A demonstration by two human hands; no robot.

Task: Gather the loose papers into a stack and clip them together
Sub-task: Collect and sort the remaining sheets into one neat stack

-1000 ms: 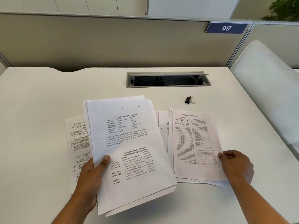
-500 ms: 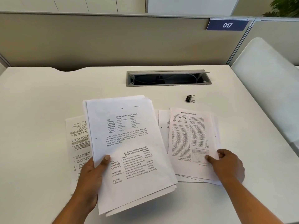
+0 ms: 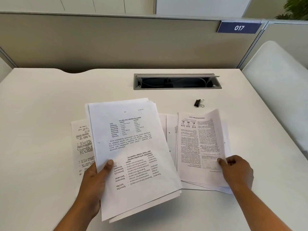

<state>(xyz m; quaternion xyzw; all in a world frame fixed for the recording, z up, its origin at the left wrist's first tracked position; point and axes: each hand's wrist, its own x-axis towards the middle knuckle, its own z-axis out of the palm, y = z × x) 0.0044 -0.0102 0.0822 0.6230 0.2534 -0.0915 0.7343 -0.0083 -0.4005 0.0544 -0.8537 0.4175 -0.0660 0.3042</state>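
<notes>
On the white desk (image 3: 50, 105) lie loose papers (image 3: 170, 129) and, seemingly, a binder clip (image 3: 199, 103).

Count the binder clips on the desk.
1. The binder clip lies on the desk, just beyond the papers the right hand holds; others could be hidden beneath them.

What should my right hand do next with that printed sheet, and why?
Probably lift the printed sheet pinched by the right hand onto the stack in the left hand: its far corner curls up, and the binder clip lies unused.
</notes>
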